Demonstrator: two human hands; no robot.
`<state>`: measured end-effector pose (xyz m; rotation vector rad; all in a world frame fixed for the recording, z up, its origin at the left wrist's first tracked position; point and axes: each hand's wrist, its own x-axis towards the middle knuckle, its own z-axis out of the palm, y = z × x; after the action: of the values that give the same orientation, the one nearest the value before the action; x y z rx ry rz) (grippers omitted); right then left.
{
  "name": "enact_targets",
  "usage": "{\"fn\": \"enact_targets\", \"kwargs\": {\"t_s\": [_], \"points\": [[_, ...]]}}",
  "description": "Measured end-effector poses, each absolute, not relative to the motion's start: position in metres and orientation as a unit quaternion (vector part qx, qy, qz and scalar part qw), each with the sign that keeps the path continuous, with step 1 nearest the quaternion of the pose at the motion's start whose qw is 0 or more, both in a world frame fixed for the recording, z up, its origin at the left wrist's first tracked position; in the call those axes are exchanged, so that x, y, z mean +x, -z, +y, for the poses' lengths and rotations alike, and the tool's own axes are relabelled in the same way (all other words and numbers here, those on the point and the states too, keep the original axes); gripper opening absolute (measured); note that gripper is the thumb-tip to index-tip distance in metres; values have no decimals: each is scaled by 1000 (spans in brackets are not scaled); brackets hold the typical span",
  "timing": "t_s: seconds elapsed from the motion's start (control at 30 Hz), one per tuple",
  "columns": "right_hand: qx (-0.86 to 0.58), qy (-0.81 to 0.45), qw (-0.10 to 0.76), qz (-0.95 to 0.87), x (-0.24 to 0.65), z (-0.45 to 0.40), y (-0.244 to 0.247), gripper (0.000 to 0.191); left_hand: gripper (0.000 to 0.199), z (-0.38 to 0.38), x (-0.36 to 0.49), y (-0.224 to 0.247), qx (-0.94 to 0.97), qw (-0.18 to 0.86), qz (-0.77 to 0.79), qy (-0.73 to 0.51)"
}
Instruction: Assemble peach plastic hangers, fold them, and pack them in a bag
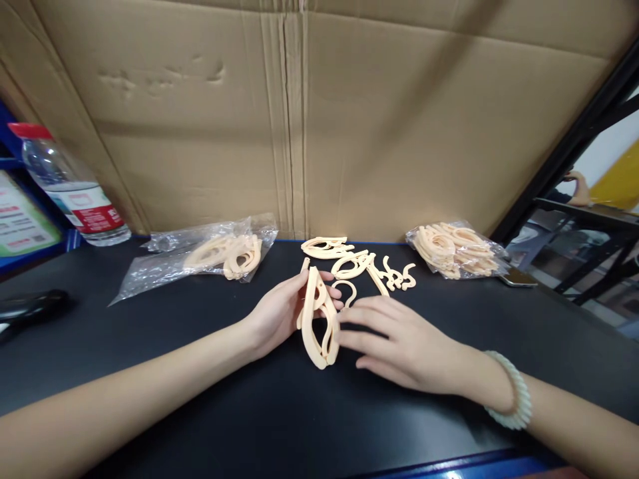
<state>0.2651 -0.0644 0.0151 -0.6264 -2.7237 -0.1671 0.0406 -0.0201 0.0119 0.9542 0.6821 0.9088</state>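
Observation:
My left hand (282, 306) is closed round a folded cream plastic hanger (310, 332), held upright above the black table (239, 412). My right hand (399, 339) is at the hanger's right side, its fingers apart and the fingertips at the hanger's edge. Just behind the right fingers shows a curved cream hook (347, 287). Further back lie loose cream hanger arms (352, 265) and several small hooks (399, 274).
A clear bag of cream parts (242, 258) lies at the back left, another bag (454, 249) at the back right beside a phone (519, 278). A water bottle (82, 193) stands far left, near a black object (34, 306). Cardboard (200, 120) rises behind.

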Motion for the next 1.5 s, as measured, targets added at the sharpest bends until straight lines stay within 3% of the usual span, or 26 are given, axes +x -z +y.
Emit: {"fn": "enact_targets", "kwargs": {"t_s": [0.23,0.37,0.47,0.8,0.97,1.17,1.5], "points": [[-189,123,167,-960,256,-71,-11,25,25,-22,40,-7,485,732,284,-386],[-185,129,187,-956,259,-67,-9,15,40,-24,39,-5,532,717,281,-352],[-178,145,200,-953,260,-67,-9,18,46,-24,39,-6,583,692,274,-326],[-194,224,205,-933,258,-67,-8,13,27,-28,41,-6,722,592,251,-256],[-208,303,200,-908,258,-67,-5,13,29,-28,42,-3,700,592,288,-279],[-306,308,183,-882,260,-63,-2,20,30,-26,41,-1,669,602,298,-319],[-370,339,148,-852,259,-64,0,24,47,-27,43,-3,651,608,305,-336]]}}
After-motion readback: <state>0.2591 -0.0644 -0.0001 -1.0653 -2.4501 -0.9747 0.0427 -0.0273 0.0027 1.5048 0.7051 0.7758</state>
